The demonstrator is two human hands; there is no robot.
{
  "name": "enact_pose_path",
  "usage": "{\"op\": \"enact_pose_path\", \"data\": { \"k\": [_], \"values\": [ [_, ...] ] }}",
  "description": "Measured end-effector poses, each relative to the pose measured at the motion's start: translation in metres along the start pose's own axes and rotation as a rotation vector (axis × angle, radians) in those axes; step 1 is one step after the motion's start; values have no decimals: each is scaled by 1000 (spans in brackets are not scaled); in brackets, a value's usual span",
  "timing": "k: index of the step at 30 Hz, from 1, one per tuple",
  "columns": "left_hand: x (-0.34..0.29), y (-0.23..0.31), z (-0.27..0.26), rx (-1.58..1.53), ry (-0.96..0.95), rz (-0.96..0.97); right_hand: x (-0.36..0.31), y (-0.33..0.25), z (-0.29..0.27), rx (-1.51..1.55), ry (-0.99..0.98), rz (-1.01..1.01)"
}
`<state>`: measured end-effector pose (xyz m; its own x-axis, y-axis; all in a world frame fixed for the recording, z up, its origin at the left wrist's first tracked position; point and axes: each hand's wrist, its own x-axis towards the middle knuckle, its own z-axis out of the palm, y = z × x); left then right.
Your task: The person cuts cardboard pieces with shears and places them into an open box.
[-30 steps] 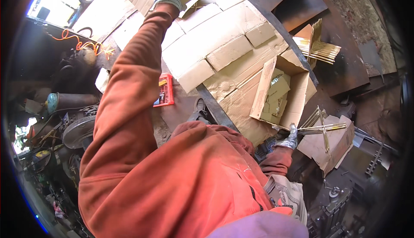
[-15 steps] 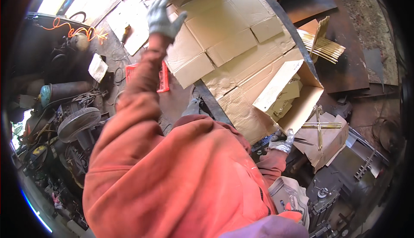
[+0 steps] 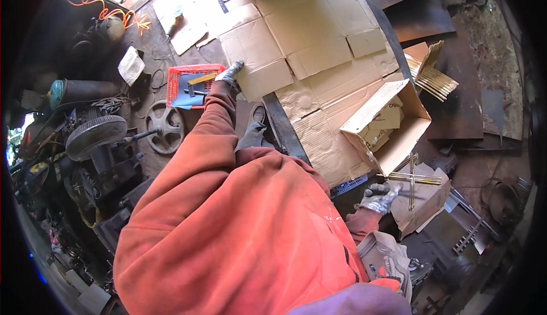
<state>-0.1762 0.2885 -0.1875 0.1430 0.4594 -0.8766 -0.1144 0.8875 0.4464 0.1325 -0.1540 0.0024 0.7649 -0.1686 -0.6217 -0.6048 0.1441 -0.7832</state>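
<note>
A flattened cardboard sheet (image 3: 307,27) with several flaps covers the table. At its left edge is my left hand (image 3: 229,74), in a grey glove, closed on the border of a flap; part of the fingers is hidden. My right hand (image 3: 379,198), in a silvery-grey glove, hangs just off the table's near right corner with its fingers apart. Close above it, an open cardboard box (image 3: 401,138) stands tilted on the sheet, holding folded tan card pieces (image 3: 383,126). Thin dark rods (image 3: 411,194) lie beside the right hand; I see no firm grip on them.
A red plastic basket (image 3: 171,90) with blue and yellow things sits left of the table. Brass-coloured rods (image 3: 419,179) lie crossed on a carton (image 3: 424,204) at right, and more rods (image 3: 437,84) farther off. A fan (image 3: 97,135) and a handwheel (image 3: 165,128) are at left.
My left hand has come down from above the far-left part of the cardboard to its left edge and closed there. My right hand has left the box's corner and moved slightly down.
</note>
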Motion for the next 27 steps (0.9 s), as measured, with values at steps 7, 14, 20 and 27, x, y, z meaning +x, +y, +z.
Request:
{"op": "enact_pose_path", "data": {
  "k": [7, 14, 20, 27],
  "values": [
    [-85, -1, -1, -169, -176, 266, -54, -9, 6, -429, -788, -469],
    [-69, -50, -38, -124, -33, 366, -91, 35, 90, -1208, -1340, -92],
    [-80, -73, -64, -190, -112, 378, -98, 61, 117, -1345, -1384, 310],
    [-143, -78, -48, -105, -212, 265, -92, 92, 147, -1209, -1491, 284]
  ]
}}
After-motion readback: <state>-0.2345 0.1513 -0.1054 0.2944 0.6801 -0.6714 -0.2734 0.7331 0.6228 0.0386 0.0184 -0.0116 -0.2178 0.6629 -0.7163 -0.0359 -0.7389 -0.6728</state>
